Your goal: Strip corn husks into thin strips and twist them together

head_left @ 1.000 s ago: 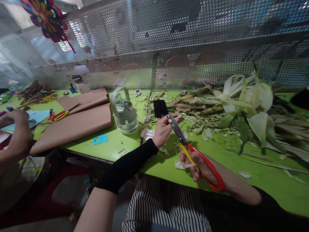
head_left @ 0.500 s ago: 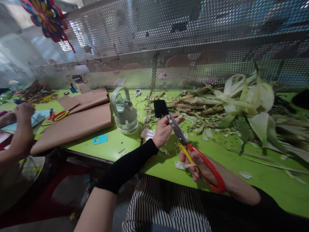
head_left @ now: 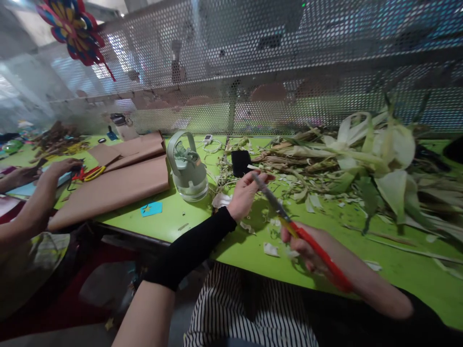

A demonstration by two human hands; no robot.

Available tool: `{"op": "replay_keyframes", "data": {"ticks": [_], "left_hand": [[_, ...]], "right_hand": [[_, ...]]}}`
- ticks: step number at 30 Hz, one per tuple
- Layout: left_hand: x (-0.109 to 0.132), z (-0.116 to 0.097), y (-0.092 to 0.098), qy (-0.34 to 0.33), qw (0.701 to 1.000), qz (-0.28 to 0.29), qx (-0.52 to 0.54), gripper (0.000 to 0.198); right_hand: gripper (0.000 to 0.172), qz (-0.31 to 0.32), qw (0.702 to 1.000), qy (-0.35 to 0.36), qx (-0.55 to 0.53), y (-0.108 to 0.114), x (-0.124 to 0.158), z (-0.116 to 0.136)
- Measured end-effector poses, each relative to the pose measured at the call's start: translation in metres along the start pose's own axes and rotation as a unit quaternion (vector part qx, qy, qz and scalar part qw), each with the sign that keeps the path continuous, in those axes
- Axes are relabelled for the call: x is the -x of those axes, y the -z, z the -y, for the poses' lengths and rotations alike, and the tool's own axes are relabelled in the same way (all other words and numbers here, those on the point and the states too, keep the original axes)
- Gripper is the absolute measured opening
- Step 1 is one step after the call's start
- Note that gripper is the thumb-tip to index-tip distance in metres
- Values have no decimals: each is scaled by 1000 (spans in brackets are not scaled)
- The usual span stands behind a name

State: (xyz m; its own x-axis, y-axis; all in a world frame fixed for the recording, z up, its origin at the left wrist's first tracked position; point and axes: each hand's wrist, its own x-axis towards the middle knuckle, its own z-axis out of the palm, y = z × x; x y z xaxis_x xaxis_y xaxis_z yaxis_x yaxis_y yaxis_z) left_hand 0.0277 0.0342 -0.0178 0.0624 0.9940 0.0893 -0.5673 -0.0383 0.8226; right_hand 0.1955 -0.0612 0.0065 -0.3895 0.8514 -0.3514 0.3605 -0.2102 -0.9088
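Right hand [head_left: 306, 248] closed around the handles of red-handled scissors [head_left: 280, 212], their blurred blades angled up toward the left hand [head_left: 246, 193], whose fingers pinch a small pale husk strip [head_left: 252, 167] above the green tabletop [head_left: 173, 219]. Corn husks [head_left: 361, 154] are heaped to the right. A pale green jug [head_left: 186, 166] and brown paper [head_left: 119, 180] sit to the left, near a co-worker's hand [head_left: 60, 167].

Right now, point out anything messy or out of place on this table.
Pale husk scraps litter the green table around the left hand, which pinches a strip, and the right hand with the scissors. A black phone lies at the edge of the husk pile, an odd spot.
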Motion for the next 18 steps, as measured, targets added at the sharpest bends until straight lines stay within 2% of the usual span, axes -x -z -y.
{"op": "replay_keyframes", "data": {"ticks": [2,5,8,11,14,15,18], "left_hand": [[-1,1,1,11,1000,-3,7,19],[-2,2,1,27,999,-17,7,18],[-2,4,-1,37,999,-30,13,22],[-1,6,-2,43,998,-28,20,26],[1,7,-2,58,998,-18,22,33],[2,8,-1,64,998,-7,15,36],[7,8,-1,76,995,55,-36,43]], "right_hand": [[53,-103,992,33,61,22,-3,-1],[45,-278,937,61,203,62,-12,-8],[48,-359,876,57,318,96,-23,-24],[47,-375,838,130,375,110,-28,-33],[36,-383,805,223,394,95,-25,-22],[35,-367,811,235,389,85,-24,-14],[46,-299,878,225,298,53,-32,11]]}}
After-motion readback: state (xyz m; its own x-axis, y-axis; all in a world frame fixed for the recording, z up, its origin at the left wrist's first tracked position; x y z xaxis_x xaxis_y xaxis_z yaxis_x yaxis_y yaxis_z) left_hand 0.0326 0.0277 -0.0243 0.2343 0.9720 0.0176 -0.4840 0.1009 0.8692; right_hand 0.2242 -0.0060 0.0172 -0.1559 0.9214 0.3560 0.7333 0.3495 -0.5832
